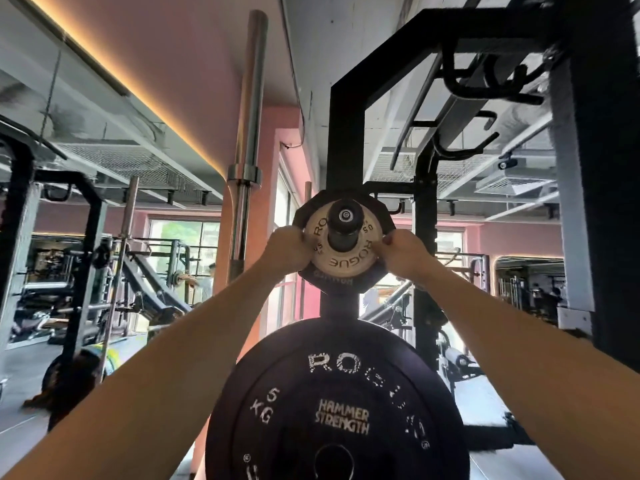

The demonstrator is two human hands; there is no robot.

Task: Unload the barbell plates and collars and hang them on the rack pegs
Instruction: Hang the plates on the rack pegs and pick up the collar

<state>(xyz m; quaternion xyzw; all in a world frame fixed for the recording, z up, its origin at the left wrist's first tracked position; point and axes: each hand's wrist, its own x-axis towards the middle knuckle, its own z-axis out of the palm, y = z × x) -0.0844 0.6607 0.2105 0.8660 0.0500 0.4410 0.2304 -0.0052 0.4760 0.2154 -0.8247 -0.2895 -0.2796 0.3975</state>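
Note:
A small pale plate (pixel 341 261) marked ROGUE sits on a black rack peg (pixel 344 223) at head height, with a slightly larger black plate (pixel 346 280) behind it. My left hand (pixel 285 251) grips the pale plate's left edge and my right hand (pixel 403 252) grips its right edge, both arms stretched up to it. Below, a big black plate (pixel 337 403) marked 5 KG and HAMMER STRENGTH hangs on a lower peg of the same black upright (pixel 346 133).
A bare barbell (pixel 247 140) stands upright to the left of the rack. Black hooks (pixel 485 81) jut from the frame at upper right. More racks, benches and a person fill the gym floor behind at left and right.

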